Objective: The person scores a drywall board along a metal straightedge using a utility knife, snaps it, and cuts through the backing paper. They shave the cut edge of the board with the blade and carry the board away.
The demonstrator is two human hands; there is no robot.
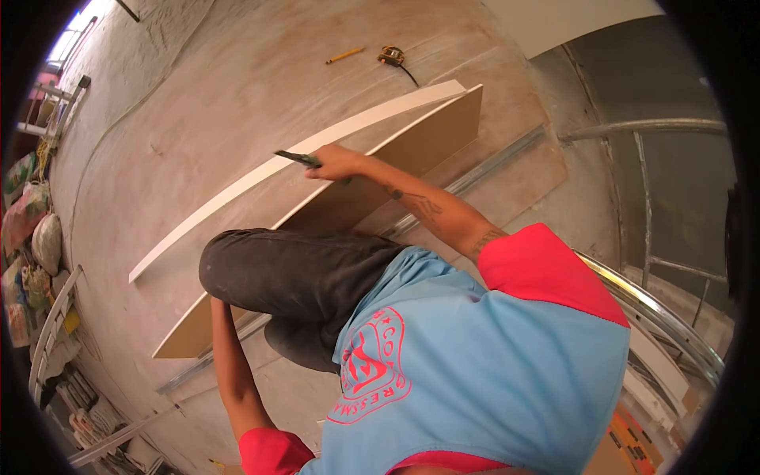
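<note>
Right hand (336, 162): closed around the middle of a dark, slim cutter (294, 157), with a bit of green showing at the fingers.
Cutter's direction: its narrow dark end points left and slightly up in the view, away from the right wrist; its long axis runs across the board rather than along it.
Cutter's place: in the right hand, with the dark end over the white strip (423, 97).
Board (447, 131): long, brown-faced, with a pale edge; its long axis runs from lower left to upper right, passing behind the bent knee (229, 261).
Board and hands: the right hand is over its pale edge, past the middle toward the upper-right end; the left forearm (233, 372) reaches up to its lower-left part.
Left hand: hidden behind the knee, so I cannot tell whether it is spread or gripping; it is probably close to the board.
White strip: on the far side of the board, roughly along it, its lower-left end well apart from the right hand.
Metal channel (499, 158): on the floor (119, 182), on the person's side of the board, following the same diagonal.
Beyond the strip: a yellow pencil (345, 55) and a tape measure (391, 55) near each other on the floor.
</note>
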